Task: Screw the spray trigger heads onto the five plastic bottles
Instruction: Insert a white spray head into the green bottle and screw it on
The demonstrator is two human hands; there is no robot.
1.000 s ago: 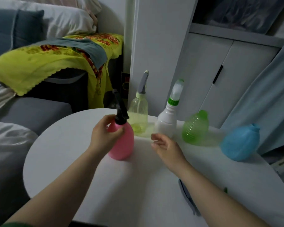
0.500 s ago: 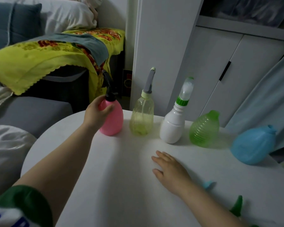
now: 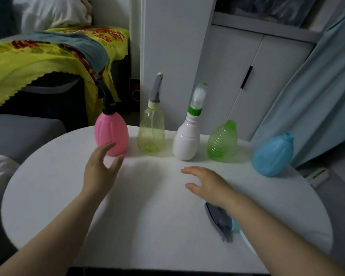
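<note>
Five bottles stand in a row at the back of the round white table (image 3: 147, 226). The pink bottle (image 3: 113, 132) carries a black trigger head. The clear yellowish bottle (image 3: 151, 134) has a grey head, and the white bottle (image 3: 186, 144) a white and green one. The ribbed green bottle (image 3: 222, 144) and the blue bottle (image 3: 273, 156) have bare necks. A grey and blue trigger head (image 3: 220, 222) lies on the table under my right wrist. My left hand (image 3: 101, 170) hovers open just in front of the pink bottle. My right hand (image 3: 207, 184) rests open, palm down.
A white cabinet (image 3: 237, 80) and wall panel rise right behind the bottles. A light blue curtain (image 3: 317, 92) hangs at the right. A grey sofa (image 3: 24, 132) with a yellow-green cloth (image 3: 28, 62) stands at the left.
My left hand set the pink bottle at the left end of the row and let go, drawing back toward me. My right hand stayed flat on the table.
</note>
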